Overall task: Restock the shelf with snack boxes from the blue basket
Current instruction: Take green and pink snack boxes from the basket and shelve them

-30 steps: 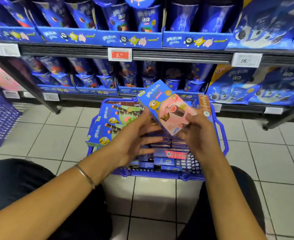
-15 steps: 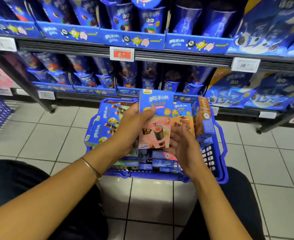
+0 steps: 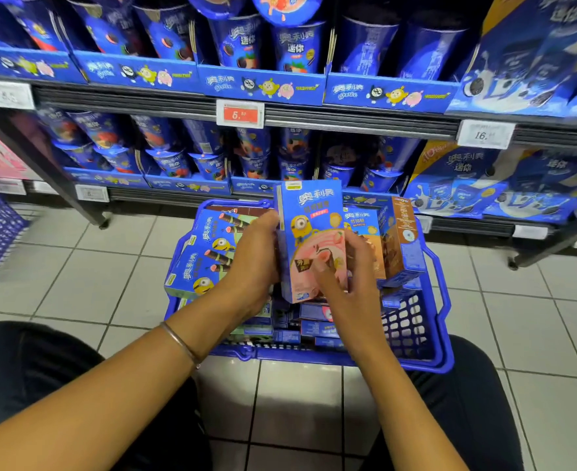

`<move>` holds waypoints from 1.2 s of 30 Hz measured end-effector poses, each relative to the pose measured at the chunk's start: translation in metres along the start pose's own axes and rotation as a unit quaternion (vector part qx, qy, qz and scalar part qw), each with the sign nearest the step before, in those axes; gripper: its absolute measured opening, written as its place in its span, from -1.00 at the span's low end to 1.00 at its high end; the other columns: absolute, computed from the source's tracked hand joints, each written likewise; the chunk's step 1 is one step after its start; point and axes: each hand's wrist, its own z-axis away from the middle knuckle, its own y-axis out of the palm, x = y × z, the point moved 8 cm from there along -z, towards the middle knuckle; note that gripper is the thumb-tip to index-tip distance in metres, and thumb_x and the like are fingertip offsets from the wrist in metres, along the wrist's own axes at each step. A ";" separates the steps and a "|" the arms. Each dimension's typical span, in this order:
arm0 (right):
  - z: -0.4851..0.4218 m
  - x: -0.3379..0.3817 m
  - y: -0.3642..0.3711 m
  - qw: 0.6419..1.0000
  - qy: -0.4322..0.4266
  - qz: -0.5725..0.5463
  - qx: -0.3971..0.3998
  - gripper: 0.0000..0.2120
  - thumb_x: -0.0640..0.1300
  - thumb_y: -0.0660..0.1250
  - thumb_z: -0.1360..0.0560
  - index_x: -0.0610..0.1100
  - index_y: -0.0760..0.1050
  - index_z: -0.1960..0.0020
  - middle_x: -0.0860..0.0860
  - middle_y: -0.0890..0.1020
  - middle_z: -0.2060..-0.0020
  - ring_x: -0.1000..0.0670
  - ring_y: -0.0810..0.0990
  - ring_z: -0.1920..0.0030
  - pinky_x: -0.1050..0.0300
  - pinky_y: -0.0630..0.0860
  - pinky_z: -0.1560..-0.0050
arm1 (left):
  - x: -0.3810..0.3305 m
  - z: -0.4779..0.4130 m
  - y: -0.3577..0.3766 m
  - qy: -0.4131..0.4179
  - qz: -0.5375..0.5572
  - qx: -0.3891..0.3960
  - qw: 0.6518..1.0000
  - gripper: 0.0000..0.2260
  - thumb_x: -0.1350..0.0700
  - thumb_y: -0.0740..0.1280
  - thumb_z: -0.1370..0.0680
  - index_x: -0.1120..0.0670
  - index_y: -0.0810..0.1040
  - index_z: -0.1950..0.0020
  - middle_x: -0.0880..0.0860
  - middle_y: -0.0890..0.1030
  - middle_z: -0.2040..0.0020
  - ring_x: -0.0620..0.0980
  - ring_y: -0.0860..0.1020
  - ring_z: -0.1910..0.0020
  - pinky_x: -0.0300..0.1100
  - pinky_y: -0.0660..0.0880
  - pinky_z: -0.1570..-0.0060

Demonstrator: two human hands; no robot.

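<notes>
Just left of the left hand (image 3: 253, 263), green-fronted snack boxes (image 3: 212, 249) lie stacked on a slant against the left wall of the blue basket (image 3: 440, 300). A thin bracelet (image 3: 180, 341) circles that wrist. The left hand is curled round the left edge of a pink snack box (image 3: 310, 232), with its fingers hidden behind the box. The box stands upright between the two hands, above the flat-lying boxes in the basket. The right hand (image 3: 353, 277) grips the box's lower right edge, with a digit lying across the pink front. Just right of the right hand, brown snack boxes (image 3: 394, 239) stand on end against the basket's right wall. The basket sits on the tiled floor (image 3: 76, 266) between the person's knees. Beyond both hands the shelf (image 3: 348, 119) carries rows of blue cups, and a red price tag (image 3: 240, 114) is fixed to its rail above the held box.
</notes>
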 end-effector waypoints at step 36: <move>-0.016 -0.157 0.040 0.723 0.130 0.625 0.265 -0.50 0.06 0.44 -0.49 -0.02 0.45 -0.38 -0.07 0.57 -0.28 -0.15 0.52 -0.31 -0.04 0.55 -0.18 | -0.013 0.001 0.000 -0.045 0.064 0.067 0.995 -0.66 -0.13 0.42 -0.60 0.06 0.55 -0.24 0.17 0.66 -0.19 0.25 0.60 -0.21 0.24 0.51 -0.32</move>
